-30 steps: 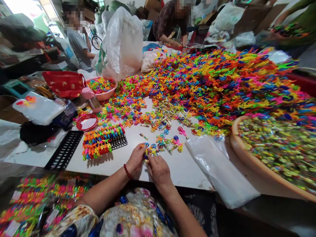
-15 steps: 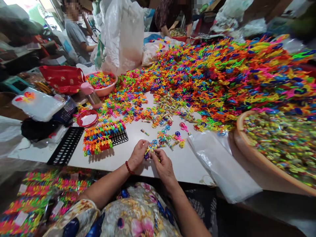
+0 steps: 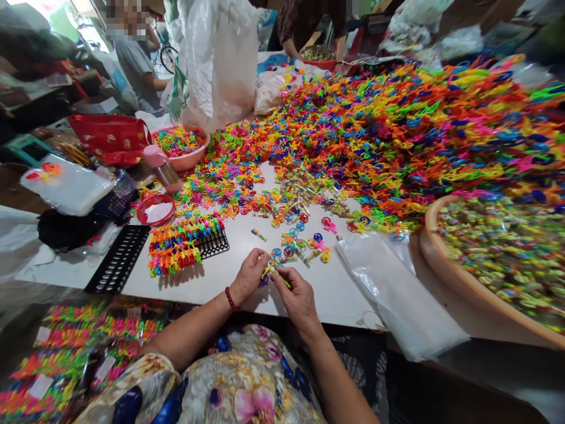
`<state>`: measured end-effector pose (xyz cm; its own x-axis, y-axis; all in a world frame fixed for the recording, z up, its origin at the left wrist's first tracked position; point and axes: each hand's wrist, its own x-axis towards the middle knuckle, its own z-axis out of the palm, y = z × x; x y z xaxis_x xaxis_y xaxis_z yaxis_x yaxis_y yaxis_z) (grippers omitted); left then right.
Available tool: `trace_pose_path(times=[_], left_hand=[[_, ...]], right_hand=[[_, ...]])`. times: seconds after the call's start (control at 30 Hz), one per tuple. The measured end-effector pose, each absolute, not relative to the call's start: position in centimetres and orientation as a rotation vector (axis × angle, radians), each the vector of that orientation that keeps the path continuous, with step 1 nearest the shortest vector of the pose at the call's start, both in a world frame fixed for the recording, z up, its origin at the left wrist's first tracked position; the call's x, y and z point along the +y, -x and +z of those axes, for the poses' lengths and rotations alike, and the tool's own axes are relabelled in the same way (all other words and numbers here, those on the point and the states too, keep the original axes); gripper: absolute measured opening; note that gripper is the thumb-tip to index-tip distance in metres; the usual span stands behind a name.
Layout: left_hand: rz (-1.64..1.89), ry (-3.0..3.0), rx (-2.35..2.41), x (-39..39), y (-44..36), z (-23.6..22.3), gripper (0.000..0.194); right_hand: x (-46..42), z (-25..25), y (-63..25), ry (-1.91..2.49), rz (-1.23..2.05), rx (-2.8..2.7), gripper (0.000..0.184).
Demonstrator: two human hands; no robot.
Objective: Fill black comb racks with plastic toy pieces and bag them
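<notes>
Close together over the table's near edge, both of my hands are closed on a small plastic toy point(image 3: 267, 272) with yellow and blue parts. Fingers and thumb of my left hand point(image 3: 249, 278) pinch it from the left; a red bead bracelet circles that wrist. My right hand point(image 3: 298, 297) grips its other side, and the fingers hide much of the piece. Just beyond lie loose coloured ring-shaped pieces point(image 3: 293, 241) and a small clear tube point(image 3: 258, 235). Left of my hands, rows of bright toys point(image 3: 183, 241) sit in a black rack point(image 3: 216, 242).
A large heap of plastic pieces point(image 3: 375, 135) covers the right back. An orange basin point(image 3: 430, 235) holds small parts, with clear plastic bags point(image 3: 397, 294) beside it. At left are a black slotted rack point(image 3: 117, 259), red basket point(image 3: 145, 217) and bottle point(image 3: 163, 168). Two people are behind.
My hands stay in nearly the same place, and the fingers have shifted slightly on the toy. My right hand has turned a little. In the background, a person at the left has moved slightly.
</notes>
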<state>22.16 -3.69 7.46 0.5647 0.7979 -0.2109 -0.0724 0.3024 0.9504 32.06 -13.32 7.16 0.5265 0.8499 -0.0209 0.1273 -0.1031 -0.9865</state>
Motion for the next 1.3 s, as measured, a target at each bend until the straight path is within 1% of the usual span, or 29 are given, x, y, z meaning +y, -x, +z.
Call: trace_pose_path(times=[0.23, 0.37, 0.6, 0.77, 0.9, 1.03, 1.17, 1.3], left_hand=[[0.599, -1.087, 0.737, -4.0, -22.5, 7.3, 0.048], [0.614, -1.122, 0.744, -4.0, -22.6, 7.1, 0.049], [0.658, -1.169, 0.768, -3.9, -22.6, 6.7, 0.047], [0.692, -1.35, 0.829, -4.0, -22.4, 6.0, 0.037], [0.68, -1.418, 0.853, -4.0, -22.4, 6.0, 0.034], [0.587, -1.508, 0.869, -3.6, -22.4, 6.4, 0.036], [0.534, -1.548, 0.859, -3.2, -22.4, 6.5, 0.037], [0.562, -1.538, 0.86, -3.1, -22.4, 6.4, 0.04]], right_hand=[[-13.3, 5.9, -32.0, 1.355, 1.075, -0.582, 0.038], [-13.2, 6.1, -31.9, 1.229, 1.205, -0.43, 0.041], [-12.9, 6.6, -31.9, 1.093, 1.293, -0.263, 0.041], [-13.0, 6.8, -31.7, 1.018, 1.326, -0.214, 0.038], [-13.0, 6.6, -31.5, 1.021, 1.273, -0.223, 0.039], [-13.3, 6.1, -31.7, 1.169, 1.134, -0.355, 0.038], [-13.6, 5.9, -32.2, 1.35, 1.005, -0.584, 0.032], [-13.6, 6.2, -32.1, 1.395, 0.89, -0.775, 0.026]])
